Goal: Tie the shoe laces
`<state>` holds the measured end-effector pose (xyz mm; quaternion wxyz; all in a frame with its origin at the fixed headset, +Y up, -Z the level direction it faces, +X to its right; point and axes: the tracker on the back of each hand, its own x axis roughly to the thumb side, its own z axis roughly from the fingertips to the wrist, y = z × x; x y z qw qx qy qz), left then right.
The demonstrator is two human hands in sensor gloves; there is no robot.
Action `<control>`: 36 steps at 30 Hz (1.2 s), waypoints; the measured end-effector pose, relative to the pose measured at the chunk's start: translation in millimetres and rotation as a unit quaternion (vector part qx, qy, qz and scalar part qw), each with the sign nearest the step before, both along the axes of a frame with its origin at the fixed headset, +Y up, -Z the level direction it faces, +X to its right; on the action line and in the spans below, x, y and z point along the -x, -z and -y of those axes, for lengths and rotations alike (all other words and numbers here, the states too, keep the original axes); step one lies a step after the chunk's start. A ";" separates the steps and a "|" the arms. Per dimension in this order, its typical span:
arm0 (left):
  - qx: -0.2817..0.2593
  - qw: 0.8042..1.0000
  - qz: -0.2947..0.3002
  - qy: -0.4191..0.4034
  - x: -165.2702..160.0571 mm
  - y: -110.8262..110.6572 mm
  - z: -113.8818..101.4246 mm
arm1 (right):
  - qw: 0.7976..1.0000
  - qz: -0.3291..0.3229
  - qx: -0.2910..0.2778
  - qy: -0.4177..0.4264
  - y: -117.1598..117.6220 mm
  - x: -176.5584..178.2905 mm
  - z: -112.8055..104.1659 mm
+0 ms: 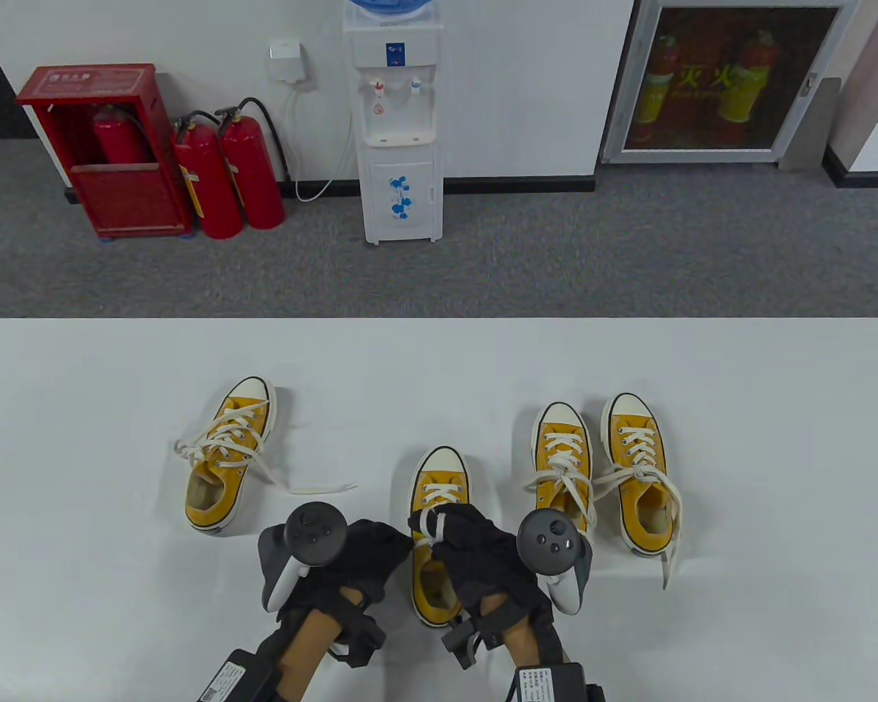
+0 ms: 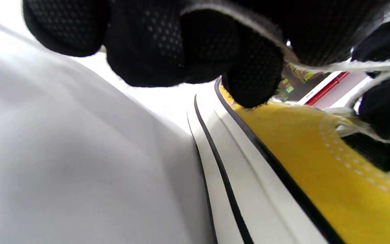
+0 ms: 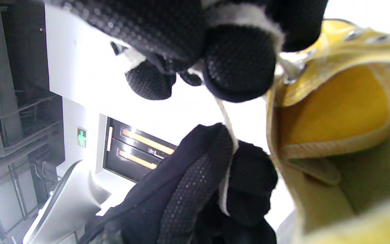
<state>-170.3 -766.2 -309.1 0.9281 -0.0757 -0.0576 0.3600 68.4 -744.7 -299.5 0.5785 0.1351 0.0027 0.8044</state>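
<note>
A yellow canvas shoe [image 1: 436, 488] with a white toe cap lies toe-away at the table's near middle. Both gloved hands work its white lace [image 1: 426, 528]. My left hand [image 1: 380, 550] sits at the shoe's left side, and its curled fingers [image 2: 195, 51] pinch the lace [image 2: 333, 66]. My right hand [image 1: 457, 534] lies over the shoe's upper part, fingers [image 3: 239, 61] curled round the lace [image 3: 227, 115]. The shoe's yellow side [image 2: 317, 156] and its opening [image 3: 337, 112] fill the wrist views.
Another yellow shoe [image 1: 228, 453] with loose laces lies at the left. A pair of yellow shoes [image 1: 601, 468] with bows stands at the right. The white table [image 1: 80, 409] has its far edge across the middle of the view. Beyond it are fire extinguishers [image 1: 227, 175] and a water dispenser [image 1: 399, 124].
</note>
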 end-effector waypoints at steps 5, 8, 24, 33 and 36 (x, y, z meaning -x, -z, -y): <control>-0.007 1.000 -0.002 0.010 -2.3 -1.7 -0.6 | 0.999 0.033 -0.014 -0.021 -2.5 -3.4 -1.9; -0.008 1.000 -0.004 0.013 -1.7 -1.6 -0.1 | 0.999 0.039 -0.009 -0.034 -4.3 -3.7 -3.9; -0.005 1.000 -0.010 0.007 2.0 -1.4 1.8 | 0.992 0.099 0.000 -0.076 -8.4 -17.7 -11.0; -0.006 1.000 -0.024 -0.010 6.7 -1.1 1.7 | 0.992 0.093 0.032 -0.075 -5.1 -27.5 -9.2; -0.006 1.000 -0.027 -0.015 7.8 -1.0 1.6 | 0.990 0.109 0.016 -0.091 -5.5 -28.4 -10.9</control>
